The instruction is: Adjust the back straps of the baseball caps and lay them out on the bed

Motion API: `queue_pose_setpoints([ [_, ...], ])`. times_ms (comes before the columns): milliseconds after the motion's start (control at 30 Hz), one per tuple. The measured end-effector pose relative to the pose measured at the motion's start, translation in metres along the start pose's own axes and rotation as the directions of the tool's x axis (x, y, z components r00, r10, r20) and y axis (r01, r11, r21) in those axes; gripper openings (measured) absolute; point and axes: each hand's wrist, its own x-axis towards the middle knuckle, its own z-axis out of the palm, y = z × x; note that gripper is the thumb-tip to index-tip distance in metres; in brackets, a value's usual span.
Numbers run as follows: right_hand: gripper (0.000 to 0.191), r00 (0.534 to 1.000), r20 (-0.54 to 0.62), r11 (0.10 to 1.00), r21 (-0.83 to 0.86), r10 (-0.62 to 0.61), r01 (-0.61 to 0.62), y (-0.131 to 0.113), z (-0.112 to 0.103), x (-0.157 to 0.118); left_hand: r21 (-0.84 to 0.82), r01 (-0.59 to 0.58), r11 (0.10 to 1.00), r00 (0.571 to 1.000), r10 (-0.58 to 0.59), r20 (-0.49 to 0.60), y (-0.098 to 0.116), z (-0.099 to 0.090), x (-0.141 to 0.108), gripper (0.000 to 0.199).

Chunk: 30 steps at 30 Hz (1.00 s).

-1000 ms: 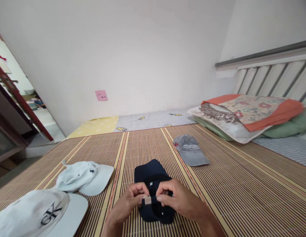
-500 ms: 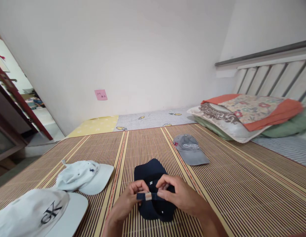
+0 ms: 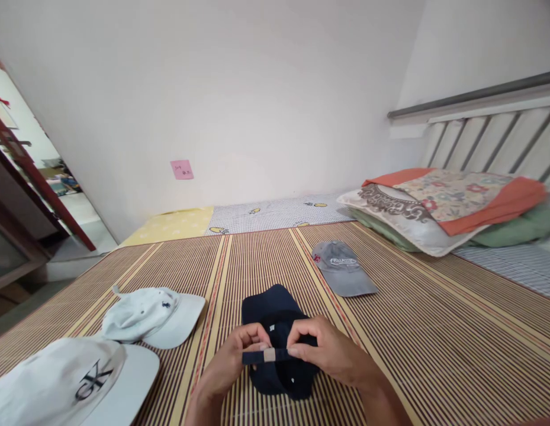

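A dark navy baseball cap (image 3: pixel 275 305) lies upside down on the bamboo mat in front of me, its brim pointing away. Across its near side runs the back strap (image 3: pixel 252 357), with a pale buckle (image 3: pixel 269 355) at its middle. My left hand (image 3: pixel 232 358) pinches the strap just left of the buckle. On the other side, my right hand (image 3: pixel 325 349) grips the strap between thumb and forefinger. The inside of the cap is partly hidden by both hands.
To the left sit a white cap (image 3: pixel 57 378) with black letters and a pale cap (image 3: pixel 139 316) touching it. A grey cap (image 3: pixel 343 269) lies farther off on the bamboo mat (image 3: pixel 412 331). Pillows (image 3: pixel 461 195) are stacked at the right, by the slatted headboard (image 3: pixel 488 136).
My right hand has shifted slightly right along the strap, and the strap looks stretched straighter between both hands. The navy cap stays in about the same place.
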Motion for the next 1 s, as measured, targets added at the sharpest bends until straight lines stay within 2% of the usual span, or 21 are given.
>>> queue_pose_setpoints([
  [333, 0.012, 1.000, -0.015, 1.000, 0.009, -0.009, 0.009, -0.005, 0.011, 0.004, -0.023, 0.011, 1.000, 1.000, -0.011, 0.010, -0.004, -0.001, 0.003, 0.042],
  [533, 0.031, 0.998, -0.057, 0.998, 0.056, -0.040, 0.043, 0.002, -0.009, -0.004, -0.045, -0.031, 0.999, 0.999, 0.030, -0.019, 0.000, -0.006, 0.000, 0.039],
  [667, 0.018, 0.997, -0.038, 0.998, -0.013, 0.064, -0.065, 0.018, -0.023, -0.012, -0.065, -0.055, 0.996, 0.998, 0.053, -0.036, 0.001, -0.009, -0.002, 0.037],
  [767, 0.018, 0.993, -0.032, 0.993, -0.032, 0.110, -0.111, 0.032, -0.024, -0.012, -0.076, -0.061, 0.995, 0.998, 0.058, -0.039, -0.003, -0.011, -0.002, 0.035],
  [1000, 0.008, 1.000, 0.020, 0.997, 0.083, -0.001, -0.001, 0.040, -0.020, -0.005, -0.063, -0.091, 0.994, 0.993, 0.086, -0.082, -0.010, -0.017, 0.001, 0.045],
])
